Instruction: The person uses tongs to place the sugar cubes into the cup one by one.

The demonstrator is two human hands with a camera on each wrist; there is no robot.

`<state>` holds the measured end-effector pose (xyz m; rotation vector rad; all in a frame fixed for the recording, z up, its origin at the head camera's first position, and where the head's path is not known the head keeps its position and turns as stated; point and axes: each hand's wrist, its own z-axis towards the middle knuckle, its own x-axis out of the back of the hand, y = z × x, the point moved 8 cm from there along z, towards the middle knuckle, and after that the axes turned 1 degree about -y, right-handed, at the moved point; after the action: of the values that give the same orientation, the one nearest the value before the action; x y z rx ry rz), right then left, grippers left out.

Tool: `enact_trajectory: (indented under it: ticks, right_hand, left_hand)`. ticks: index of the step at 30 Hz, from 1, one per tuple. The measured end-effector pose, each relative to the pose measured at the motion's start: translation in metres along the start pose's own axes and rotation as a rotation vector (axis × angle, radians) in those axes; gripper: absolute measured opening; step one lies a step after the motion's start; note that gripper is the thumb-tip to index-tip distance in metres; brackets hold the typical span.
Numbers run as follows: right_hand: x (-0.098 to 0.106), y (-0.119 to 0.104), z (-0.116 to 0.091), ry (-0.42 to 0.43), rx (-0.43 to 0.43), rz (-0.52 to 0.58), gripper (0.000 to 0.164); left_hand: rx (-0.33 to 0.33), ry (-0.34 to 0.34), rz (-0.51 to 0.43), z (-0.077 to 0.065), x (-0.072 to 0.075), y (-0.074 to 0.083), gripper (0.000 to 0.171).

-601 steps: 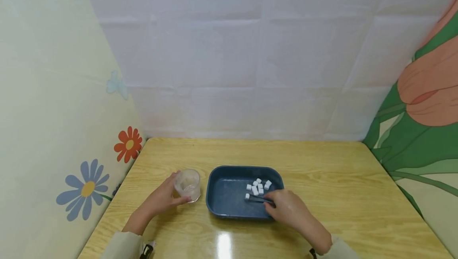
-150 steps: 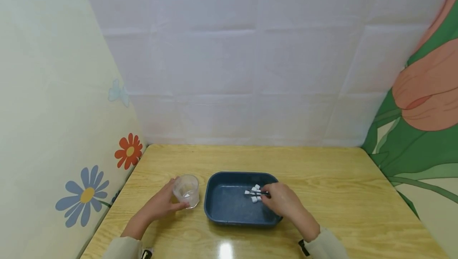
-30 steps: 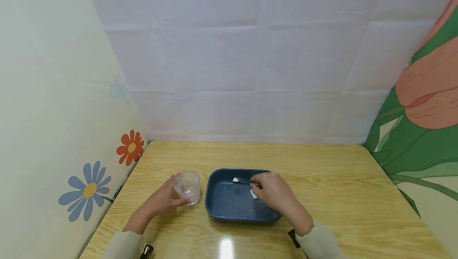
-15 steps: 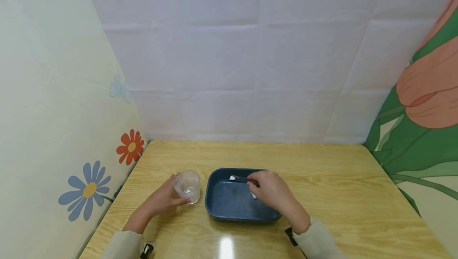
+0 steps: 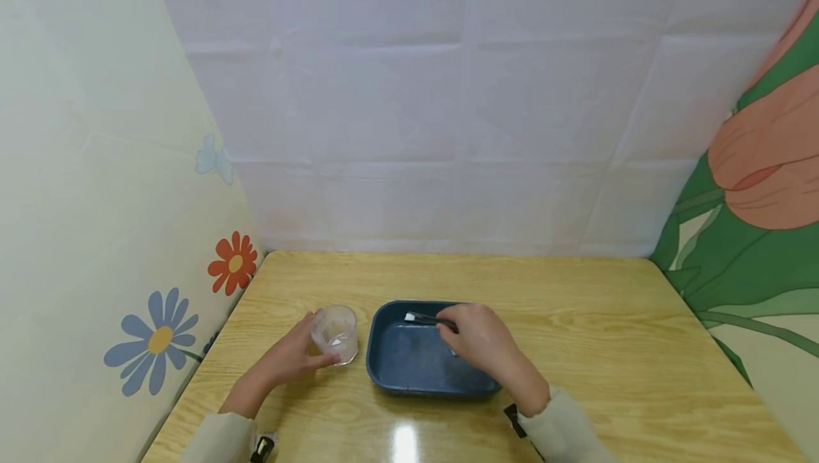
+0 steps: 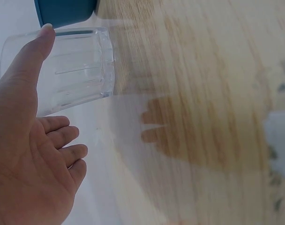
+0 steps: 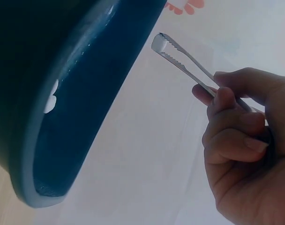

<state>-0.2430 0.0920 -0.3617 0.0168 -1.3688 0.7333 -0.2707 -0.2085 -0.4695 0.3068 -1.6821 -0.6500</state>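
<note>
My left hand [image 5: 289,358] holds a clear drinking glass [image 5: 335,328] upright on the table, to the left of a dark blue tray [image 5: 435,390]. In the left wrist view the thumb lies along the glass [image 6: 72,70]. My right hand [image 5: 484,341] grips slim metal tongs [image 5: 430,319], whose serrated tips pinch a small white cube [image 7: 159,43]. The tongs are above the tray's back left part, apart from the glass. White cubes [image 7: 50,104] lie in the tray, mostly hidden by my right hand in the head view. A pale patch shows low in the glass; I cannot tell what it is.
The wood-grain table [image 5: 576,321] ends at a white cloth backdrop [image 5: 461,129]. Flower-patterned sheets hang on both sides. The tray's raised wall stands between the tongs and the glass.
Fewer white cubes show in the tray than twenty seconds ago. Five seconds ago the tongs were among the cubes; over the last second they have moved left with one cube. The left hand stays put.
</note>
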Motion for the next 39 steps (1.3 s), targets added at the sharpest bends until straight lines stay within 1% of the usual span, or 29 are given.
enact_trajectory:
  ticks: [10, 21, 31, 39]
  right_hand:
    - [0.001, -0.006, 0.002, -0.006, 0.007, 0.011, 0.018]
    - [0.000, -0.013, 0.006, 0.002, 0.056, 0.013, 0.016]
    - [0.001, -0.018, 0.008, 0.011, 0.084, 0.025, 0.016]
    - [0.000, -0.023, 0.011, -0.009, 0.081, 0.014, 0.015]
  left_hand:
    - [-0.007, 0.008, 0.003, 0.001, 0.000, -0.002, 0.108]
    - [-0.041, 0.016, 0.017, -0.001, 0.001, 0.000, 0.108]
    - [-0.042, 0.010, -0.001, 0.001, 0.001, 0.002, 0.105]
    - [-0.040, 0.014, 0.025, 0.001, 0.001, 0.000, 0.108]
